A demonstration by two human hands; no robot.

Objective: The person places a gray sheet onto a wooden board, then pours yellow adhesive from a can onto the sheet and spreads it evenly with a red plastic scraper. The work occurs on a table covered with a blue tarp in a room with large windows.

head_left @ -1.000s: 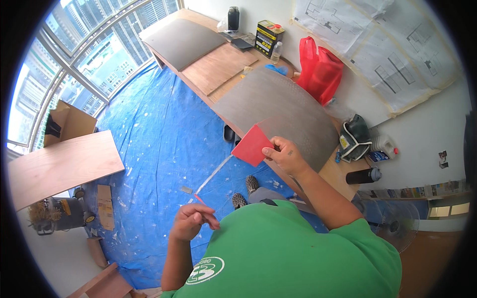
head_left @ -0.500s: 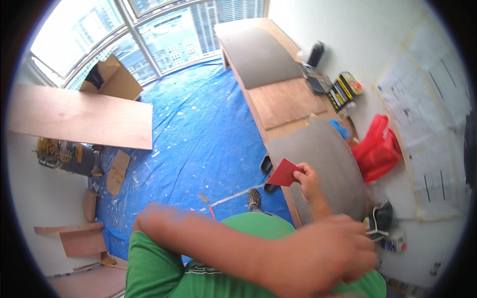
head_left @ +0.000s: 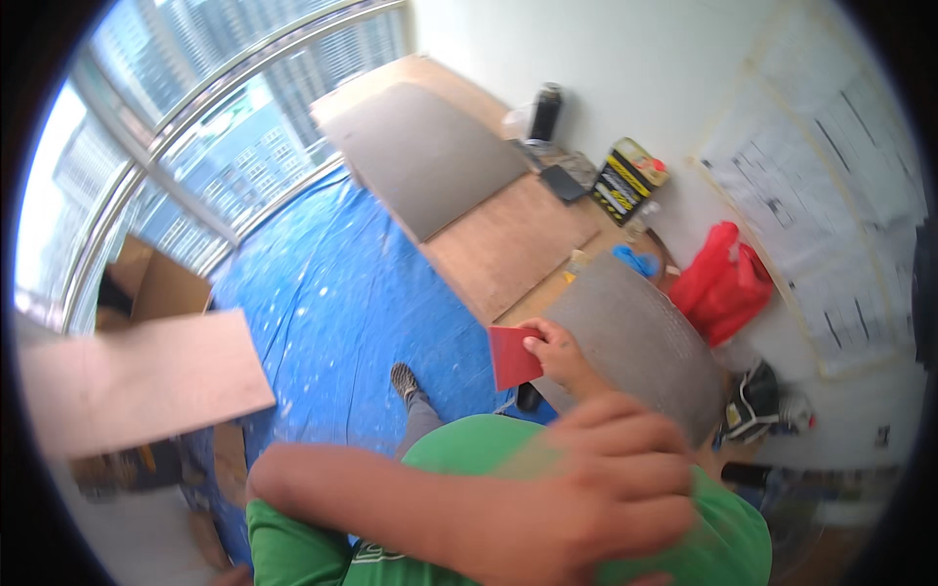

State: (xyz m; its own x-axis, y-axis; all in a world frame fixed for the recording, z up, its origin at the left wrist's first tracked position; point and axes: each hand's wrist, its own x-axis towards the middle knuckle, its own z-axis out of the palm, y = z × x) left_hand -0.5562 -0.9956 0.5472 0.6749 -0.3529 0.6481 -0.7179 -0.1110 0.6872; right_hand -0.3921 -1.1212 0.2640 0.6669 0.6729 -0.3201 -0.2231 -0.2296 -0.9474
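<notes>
My right hand (head_left: 560,355) pinches a flat red square sheet (head_left: 514,357) by its right edge, thumb on top. The sheet is held over the near left edge of the workbench, beside a curved grey panel (head_left: 630,332). Across my body reaches my left arm, with my left hand (head_left: 611,483) over my right forearm. Its fingers look curled but are smeared by motion, and whether they grip the forearm is not clear.
A long bench holds another grey sheet (head_left: 430,146) and a bare plywood board (head_left: 508,234). Along the wall stand a black can (head_left: 545,112), a yellow-black container (head_left: 625,186) and a red bag (head_left: 723,288). A blue tarp (head_left: 322,293) covers the floor; a plywood panel (head_left: 156,376) lies left.
My view has turned and I have stepped toward the bench's far part. The red sheet has tilted upright in my right hand. My left hand has shifted slightly left over the right forearm.
</notes>
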